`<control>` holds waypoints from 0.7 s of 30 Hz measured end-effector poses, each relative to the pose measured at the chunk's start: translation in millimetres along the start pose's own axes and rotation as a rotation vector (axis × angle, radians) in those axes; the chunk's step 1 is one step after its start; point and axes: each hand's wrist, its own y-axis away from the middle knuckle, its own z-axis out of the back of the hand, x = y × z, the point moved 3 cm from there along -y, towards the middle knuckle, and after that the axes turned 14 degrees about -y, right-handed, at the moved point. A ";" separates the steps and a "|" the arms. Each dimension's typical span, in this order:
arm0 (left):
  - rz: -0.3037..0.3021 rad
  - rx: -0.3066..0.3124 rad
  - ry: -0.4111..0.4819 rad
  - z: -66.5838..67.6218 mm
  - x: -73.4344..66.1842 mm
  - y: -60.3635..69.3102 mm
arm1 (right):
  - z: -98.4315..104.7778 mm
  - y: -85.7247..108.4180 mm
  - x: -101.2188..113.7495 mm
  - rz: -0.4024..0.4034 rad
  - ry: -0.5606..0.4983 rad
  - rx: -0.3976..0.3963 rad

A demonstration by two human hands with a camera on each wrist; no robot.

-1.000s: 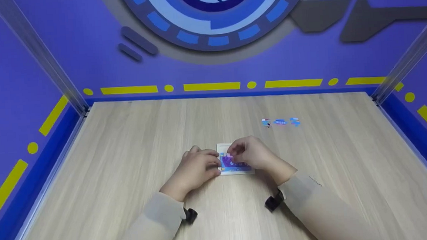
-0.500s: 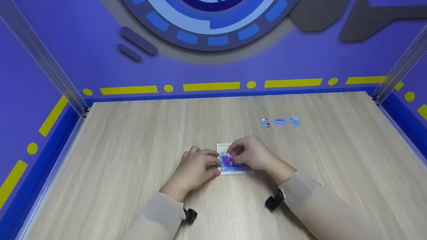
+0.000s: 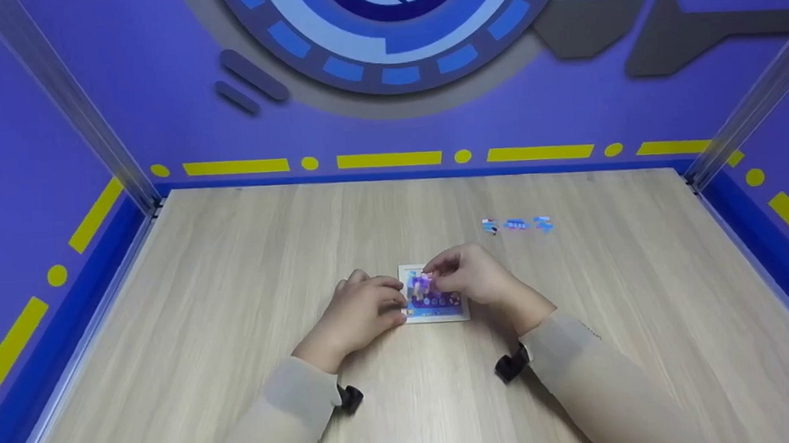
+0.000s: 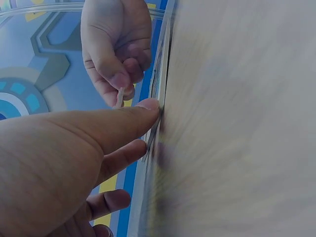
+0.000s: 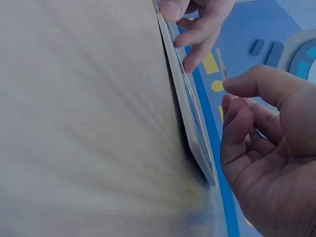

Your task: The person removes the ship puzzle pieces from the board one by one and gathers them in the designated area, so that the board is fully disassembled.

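Observation:
In the head view a small white-edged puzzle board with a purple and blue picture lies flat mid-table. My left hand rests on the table at the board's left side, thumb and fingers touching its edge, as the left wrist view confirms. Between thumb and forefinger, my right hand pinches a thin purple and pink puzzle piece. Edge-on in the right wrist view, the piece is held apart from the board. The fingers cover part of its face.
Three loose puzzle pieces lie in a row behind the board to the right: a left one, a middle one and a right one. Blue-purple panels enclose the wooden table at the back and sides.
The right hand has risen slightly and shifted right, lifting the puzzle piece off the board's picture and tilting it. The left hand stays at the board's edge.

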 end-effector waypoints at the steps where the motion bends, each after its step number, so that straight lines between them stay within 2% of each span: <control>1: -0.001 0.000 0.003 -0.3 -0.5 -0.2 | 3.1 0.8 0.5 -0.003 -0.013 -0.006; 6: 0.009 0.005 0.015 0.7 -0.6 -1.4 | 23.3 3.7 6.3 -0.013 -0.024 -0.061; 10: 0.018 0.000 0.015 1.5 1.2 -1.0 | 48.3 5.9 9.5 -0.018 -0.018 -0.122; 17: 0.013 0.001 0.006 0.3 -0.5 0.3 | 101.2 19.0 2.1 -0.017 -0.140 -0.220; 21: 0.009 -0.004 0.004 -0.1 -1.0 0.9 | 119.7 21.6 -0.2 0.009 -0.180 -0.264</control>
